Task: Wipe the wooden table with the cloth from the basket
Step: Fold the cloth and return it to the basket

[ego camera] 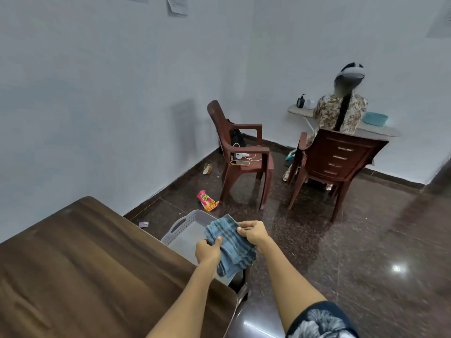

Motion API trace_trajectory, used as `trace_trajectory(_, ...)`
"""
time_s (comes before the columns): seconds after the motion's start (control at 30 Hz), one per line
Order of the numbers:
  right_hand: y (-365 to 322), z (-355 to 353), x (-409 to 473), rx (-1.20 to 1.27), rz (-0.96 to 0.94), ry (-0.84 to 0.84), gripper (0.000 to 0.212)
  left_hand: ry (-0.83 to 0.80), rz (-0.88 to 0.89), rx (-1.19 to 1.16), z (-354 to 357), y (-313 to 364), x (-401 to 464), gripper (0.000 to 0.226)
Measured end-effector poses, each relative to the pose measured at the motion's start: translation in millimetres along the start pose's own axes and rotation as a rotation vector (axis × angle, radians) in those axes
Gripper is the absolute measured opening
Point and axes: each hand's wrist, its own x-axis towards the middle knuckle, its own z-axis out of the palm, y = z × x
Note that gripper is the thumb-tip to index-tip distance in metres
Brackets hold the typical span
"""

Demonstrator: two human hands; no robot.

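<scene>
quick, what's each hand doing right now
Left hand: closed, its grip pinching the near edge of the folded blue striped cloth.
Right hand: closed, gripping the same cloth's far edge, above the grey perforated plastic basket.

A folded blue cloth point(230, 245) hangs above the grey perforated basket point(180, 225), beside the dark wooden table point(85, 259).

1. Table point(85, 259): dark wood grain, smooth, low sheen.
2. Cloth point(231, 245): blue woven fabric, ribbed, matt.
3. Basket point(181, 224): grey perforated plastic.
4. Floor point(366, 252): glossy speckled stone.
5. Chairs point(244, 152): brown moulded plastic.
</scene>
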Motion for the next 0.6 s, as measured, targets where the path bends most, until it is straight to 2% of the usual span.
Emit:
trace_trajectory(0.37,37,22,140,-0.093,0.124,-0.112,0.02,0.137,-0.22,-0.051,47,-23,106,0.031)
trace_trajectory(0.6,98,58,219,-0.16,0.185,-0.162,0.022,0.227,-0.382,-0.068,68,-60,189,0.031)
